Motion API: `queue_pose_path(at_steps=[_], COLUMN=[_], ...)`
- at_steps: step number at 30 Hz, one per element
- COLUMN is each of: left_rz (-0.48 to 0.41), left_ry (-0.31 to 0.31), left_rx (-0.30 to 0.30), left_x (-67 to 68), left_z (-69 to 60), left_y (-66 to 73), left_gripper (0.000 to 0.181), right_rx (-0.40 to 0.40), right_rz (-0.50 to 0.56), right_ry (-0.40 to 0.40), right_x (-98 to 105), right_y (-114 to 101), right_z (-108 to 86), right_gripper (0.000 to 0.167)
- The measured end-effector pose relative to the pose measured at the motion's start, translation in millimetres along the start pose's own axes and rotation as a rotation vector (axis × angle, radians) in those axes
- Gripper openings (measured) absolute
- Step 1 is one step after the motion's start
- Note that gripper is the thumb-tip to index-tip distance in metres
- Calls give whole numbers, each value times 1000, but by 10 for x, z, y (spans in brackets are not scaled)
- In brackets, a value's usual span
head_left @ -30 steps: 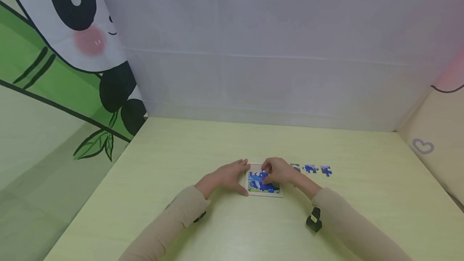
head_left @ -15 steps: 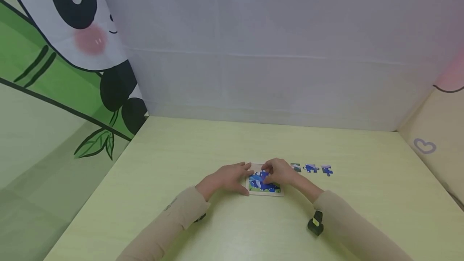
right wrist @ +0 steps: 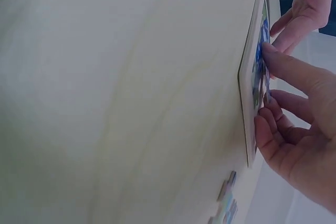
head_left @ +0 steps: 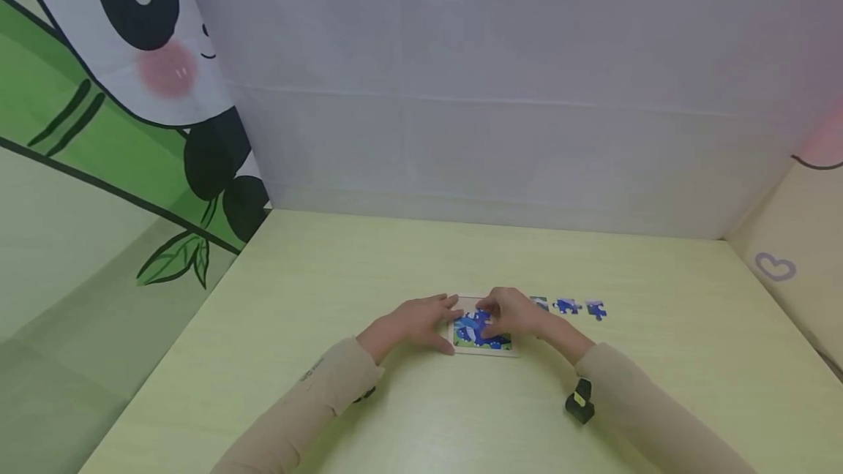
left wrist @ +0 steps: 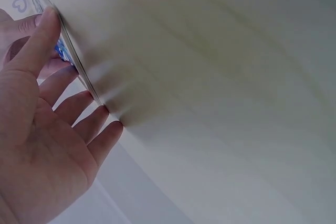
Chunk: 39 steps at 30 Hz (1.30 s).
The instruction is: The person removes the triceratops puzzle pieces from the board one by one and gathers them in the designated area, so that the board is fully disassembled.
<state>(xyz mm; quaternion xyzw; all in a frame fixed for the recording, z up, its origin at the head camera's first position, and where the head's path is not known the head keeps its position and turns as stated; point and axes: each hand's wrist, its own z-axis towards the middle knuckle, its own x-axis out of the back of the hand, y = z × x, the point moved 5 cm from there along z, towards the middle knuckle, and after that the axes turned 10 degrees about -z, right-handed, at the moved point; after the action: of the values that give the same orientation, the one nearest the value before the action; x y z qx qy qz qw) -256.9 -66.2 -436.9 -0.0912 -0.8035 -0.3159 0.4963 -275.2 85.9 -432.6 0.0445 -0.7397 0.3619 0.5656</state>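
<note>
Puzzle tray (head_left: 484,352) lies flat between two hands

The tray is on the pale table (head_left: 369,262), near the middle. It looks like thin wood or board, so it should be light and stiff, apt to slide if pushed from one side. Its raised rim is the sensible place to steady it, best at the left corners, clear of the picture.

The left hand (head_left: 418,324) does about that: thumb at the near left corner, fingers spread and fairly straight toward the far left, touching the edge without wrapping round it. The right hand (head_left: 514,313) is bent over the tray's right half, thumb and fingertips nearly together; they appear to pinch a puzzle piece (head_left: 488,317), though the fingers partly cover it. Such a piece is probably light and rigid, best held by opposite edges, its thin knobs the likeliest part to chip.

Inside the rim, blue shapes with green at the near side fill much of the tray; a pale strip shows along the far side. Outside it, three loose pieces (head_left: 566,306) lie in a row to the right, the leftmost partly hidden.
</note>
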Motion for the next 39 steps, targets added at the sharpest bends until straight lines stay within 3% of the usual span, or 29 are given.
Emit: queue_pose_path(at_steps=[7,15,27,39], left_rz=[8,0,-37,-59], left_ry=[6,9,19,31], left_rx=[2,-8,-15,-5], left_x=[-5,-28,8,7], left_z=[9,25,-9,11], left_y=[-7,-23,8,-6], left_gripper=[70,71,71,72], right_rx=[104,135,81,98], right_rz=[-93,-66,38,58], right_ry=[25,-8,22,28], right_x=[10,23,37,54], right_y=[-32,-13,3,59], right_z=[-6,-29,-51,-75], right_gripper=[46,43,39,40])
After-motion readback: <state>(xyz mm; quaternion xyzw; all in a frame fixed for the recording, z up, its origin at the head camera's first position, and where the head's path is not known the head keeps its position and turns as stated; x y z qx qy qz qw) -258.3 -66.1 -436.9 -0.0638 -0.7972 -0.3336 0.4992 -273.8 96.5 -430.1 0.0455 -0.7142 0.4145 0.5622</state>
